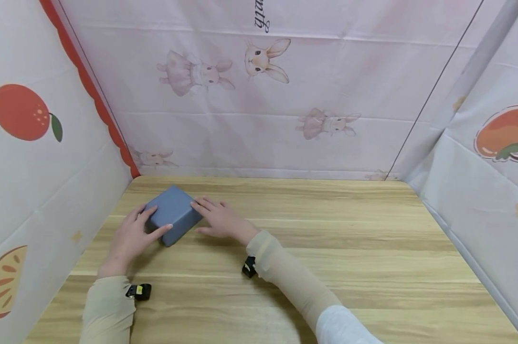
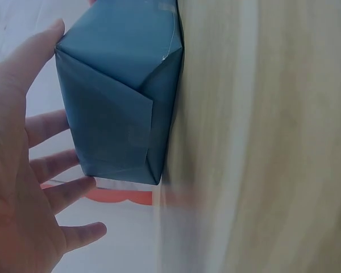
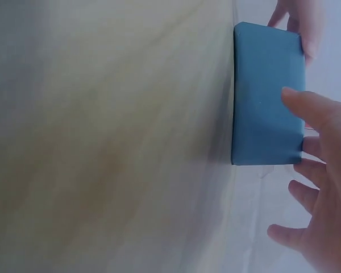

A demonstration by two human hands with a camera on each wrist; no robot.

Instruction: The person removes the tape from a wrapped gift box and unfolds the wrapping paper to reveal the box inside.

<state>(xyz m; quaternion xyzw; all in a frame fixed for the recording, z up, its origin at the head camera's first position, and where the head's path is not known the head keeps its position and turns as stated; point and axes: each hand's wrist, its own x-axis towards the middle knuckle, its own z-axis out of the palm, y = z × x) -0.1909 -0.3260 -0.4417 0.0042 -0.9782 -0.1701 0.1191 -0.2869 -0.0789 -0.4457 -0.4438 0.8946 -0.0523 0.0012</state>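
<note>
A blue paper-wrapped box (image 1: pixel 170 208) lies on the table at the far left, turned at an angle. The left wrist view shows a folded paper flap on one end of the box (image 2: pixel 111 114). My left hand (image 1: pixel 127 236) touches its left end, thumb and index fingertip on the top edges, with the fingers spread in the left wrist view. On the right, my right hand (image 1: pixel 222 220) touches the corner of the box with fairly straight fingers. Its thumb lies near the side face of the box (image 3: pixel 267 96) in the right wrist view.
The wood-grain table (image 1: pixel 327 239) reaches back to a pink cloth wall (image 1: pixel 250 138) with rabbit prints. White cloth walls with fruit prints stand at the left (image 1: pixel 39 177) and right (image 1: pixel 469 162). A black wrist camera (image 1: pixel 142 291) sits at the left wrist, another (image 1: pixel 249 266) at the right.
</note>
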